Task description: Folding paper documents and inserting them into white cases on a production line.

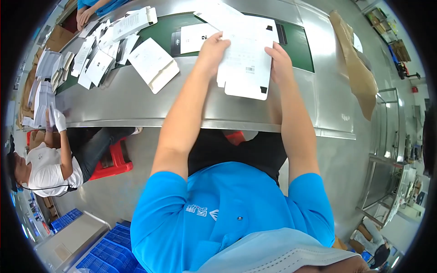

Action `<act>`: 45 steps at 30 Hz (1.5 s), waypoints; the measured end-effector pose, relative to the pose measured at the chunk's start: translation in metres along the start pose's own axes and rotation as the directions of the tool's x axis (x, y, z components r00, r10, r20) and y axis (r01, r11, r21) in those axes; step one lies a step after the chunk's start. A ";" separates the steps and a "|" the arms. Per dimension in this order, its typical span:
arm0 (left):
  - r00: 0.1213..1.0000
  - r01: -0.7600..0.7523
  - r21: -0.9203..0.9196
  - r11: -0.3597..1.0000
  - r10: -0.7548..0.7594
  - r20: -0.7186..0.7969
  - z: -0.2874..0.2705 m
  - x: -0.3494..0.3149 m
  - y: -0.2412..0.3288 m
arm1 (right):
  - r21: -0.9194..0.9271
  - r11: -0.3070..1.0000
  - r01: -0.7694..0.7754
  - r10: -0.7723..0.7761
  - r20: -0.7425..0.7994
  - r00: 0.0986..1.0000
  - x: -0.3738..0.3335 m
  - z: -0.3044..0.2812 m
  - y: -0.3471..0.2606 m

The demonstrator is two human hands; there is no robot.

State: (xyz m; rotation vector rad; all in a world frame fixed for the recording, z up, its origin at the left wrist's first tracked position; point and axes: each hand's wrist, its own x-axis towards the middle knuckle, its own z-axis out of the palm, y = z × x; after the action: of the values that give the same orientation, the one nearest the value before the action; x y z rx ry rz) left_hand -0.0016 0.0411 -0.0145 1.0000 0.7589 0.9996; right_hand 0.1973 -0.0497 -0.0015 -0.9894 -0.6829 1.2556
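My left hand (211, 50) and my right hand (279, 63) both grip a flat, unfolded white carton blank (243, 63) with black tabs, held above the steel table edge (136, 102). The left hand pinches its left side, the right hand its right side. More white blanks lie under and behind it on the green conveyor belt (159, 32). A folded white carton (154, 63) lies to the left of my left hand.
Several white cartons and blanks (98, 54) are scattered at the far left of the belt. A seated person in white (50, 168) with a gloved hand (57, 119) works on a red stool (114, 159). Brown paper (355, 63) lies right. Blue crates (109, 250) stand below.
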 end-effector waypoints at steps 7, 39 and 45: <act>0.996 0.089 0.006 0.996 -0.089 0.015 -0.004 -0.012 0.008 | -0.170 0.985 0.008 -0.016 -0.048 0.999 0.015 -0.014 0.014; 0.966 0.071 0.196 0.978 -0.117 0.233 0.042 -0.043 -0.018 | 0.506 0.840 -0.198 0.182 0.082 0.980 -0.002 0.014 0.041; 0.994 -0.106 0.555 0.825 0.081 0.069 0.021 -0.038 0.016 | -0.323 0.928 0.188 -0.259 -0.193 0.946 0.005 0.003 0.003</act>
State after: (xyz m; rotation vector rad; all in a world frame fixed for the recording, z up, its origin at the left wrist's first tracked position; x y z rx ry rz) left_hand -0.0025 0.0020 0.0107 1.5759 1.0044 0.8467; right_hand 0.1945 -0.0441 -0.0031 -1.2476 -0.7928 0.8306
